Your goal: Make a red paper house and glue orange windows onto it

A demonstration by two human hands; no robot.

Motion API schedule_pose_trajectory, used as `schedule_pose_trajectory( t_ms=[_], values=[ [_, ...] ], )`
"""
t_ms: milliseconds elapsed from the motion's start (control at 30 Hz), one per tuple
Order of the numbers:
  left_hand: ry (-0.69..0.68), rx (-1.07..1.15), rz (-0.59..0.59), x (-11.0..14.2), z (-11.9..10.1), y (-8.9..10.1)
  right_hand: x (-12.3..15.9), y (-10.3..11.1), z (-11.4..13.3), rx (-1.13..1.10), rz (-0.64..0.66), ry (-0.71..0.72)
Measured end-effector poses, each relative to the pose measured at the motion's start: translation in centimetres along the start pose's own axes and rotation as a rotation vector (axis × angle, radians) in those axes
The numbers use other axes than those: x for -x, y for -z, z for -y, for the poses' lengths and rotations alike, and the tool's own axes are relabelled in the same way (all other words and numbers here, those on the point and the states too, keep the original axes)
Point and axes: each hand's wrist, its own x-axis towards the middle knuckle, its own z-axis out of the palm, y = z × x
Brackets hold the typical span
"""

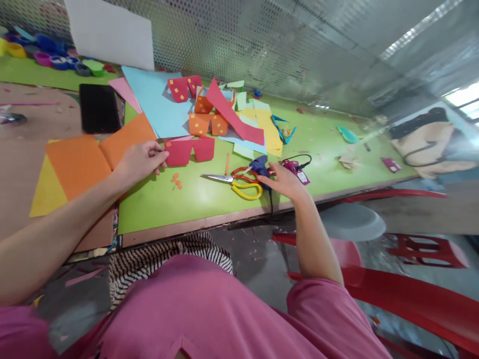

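Observation:
My left hand point(144, 160) has its fingers curled in a pinch at the left end of a red paper cut-out point(183, 152) shaped like glasses. A small orange piece shows on that end. Below the cut-out lie several small orange paper bits point(176, 181). To the right, my right hand point(283, 180) has its thumb and fingers around the handle of a dark blue glue gun point(258, 163), whose black cord hangs over the table edge. Scissors point(247, 189) with one red and one yellow handle lie beside the gun, blades pointing left. A thin orange strip point(227, 163) rests by the blades.
Behind are orange dotted cut-outs point(207, 124), a red dotted one point(184, 89), a red strip point(235, 117) and blue sheets point(157, 99). Orange paper point(78, 162) and a black tablet-like device point(99, 108) lie left. Bottle caps point(56, 55) stand far left; a red chair point(411, 294) is right.

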Motion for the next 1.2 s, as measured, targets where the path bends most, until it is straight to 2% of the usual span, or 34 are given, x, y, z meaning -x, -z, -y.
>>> schedule_pose_trajectory(
  t_ms=[100, 167, 233, 300, 367, 467, 533, 633, 733, 867, 967, 1200],
  values=[
    [0.007, -0.009, -0.004, 0.1, -0.3, 0.0, 0.2, 0.2, 0.1, -0.008, 0.040, -0.120],
    [0.024, -0.001, -0.010, 0.2, -0.5, 0.0, 0.0, 0.7, 0.1, -0.087, -0.007, -0.172],
    [0.034, 0.005, -0.009, 0.2, -0.7, -0.1, -0.1, 1.4, 0.1, -0.352, -0.057, -0.221],
    [0.023, 0.012, -0.006, 0.2, -0.6, -0.1, 0.0, 2.3, 0.5, -0.749, -0.078, -0.233],
    [0.004, 0.023, -0.003, 0.1, -0.3, -0.2, 0.5, 3.1, 1.7, -1.062, -0.059, -0.170],
    [-0.009, 0.024, -0.007, 0.0, 0.0, -0.2, 2.0, 3.4, 5.3, -1.249, 0.031, 0.047],
    [0.001, 0.017, -0.012, 0.0, 0.0, -0.2, 2.8, 2.8, 8.5, -1.298, 0.149, 0.183],
    [0.008, 0.018, -0.014, 0.1, -0.3, -0.1, 2.9, 1.0, 12.6, -1.262, 0.322, 0.267],
    [0.016, 0.014, -0.017, 0.2, -0.8, -0.1, 1.9, -0.6, 14.9, -1.102, 0.284, 0.318],
    [0.047, 0.018, -0.017, 0.3, -1.2, -0.1, 0.6, -1.7, 15.7, -0.854, 0.221, 0.358],
    [0.062, 0.039, -0.010, 0.4, -1.4, -0.1, 0.3, -2.0, 15.8, -0.720, 0.197, 0.337],
    [0.069, 0.052, 0.003, 0.5, -1.5, 0.0, 0.2, -2.3, 16.5, -0.692, 0.213, 0.325]
  ],
)
